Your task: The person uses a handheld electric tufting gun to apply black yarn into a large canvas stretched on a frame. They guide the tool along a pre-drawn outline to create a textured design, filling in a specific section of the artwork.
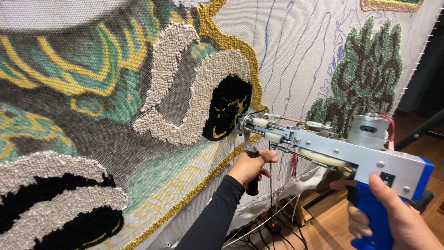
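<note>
A big cloth (296,51) stands stretched, partly filled with green, grey and black yarn. The tufting gun (323,146) has its tip against the black patch (229,109). The left hand (249,166) has its fingers wrapped tight round the front grip, and the right hand (393,217) has its fingers tight round the blue handle (374,217).

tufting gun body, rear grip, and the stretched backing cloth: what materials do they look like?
Tufting gun body: bare metal, probably aluminium; matte silver plates with screw heads. Rear grip in the right hand: likely glossy blue moulded plastic. Backing cloth: woven grey-white fabric, fine grid weave, blue drawn outlines.
</note>
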